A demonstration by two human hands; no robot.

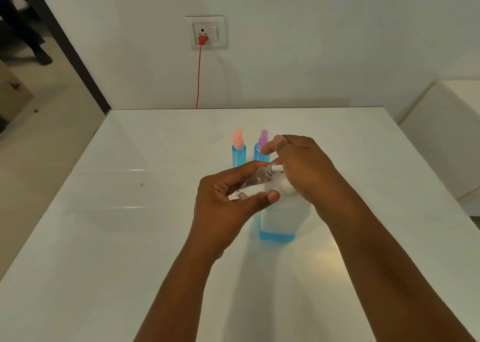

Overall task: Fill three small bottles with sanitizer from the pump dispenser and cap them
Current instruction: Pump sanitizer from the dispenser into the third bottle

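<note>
The left hand [228,198] curls its fingers [270,195] round a tilted clear bottle [255,180], its mouth at the dispenser [281,217] nozzle. The right hand [304,167] presses the pump, fingers fairly straight. If the mouth slips off the nozzle, sanitizer likely spills onto the desk [130,211]. Two filled bottles [239,153] stand just beyond the fingers.
</note>
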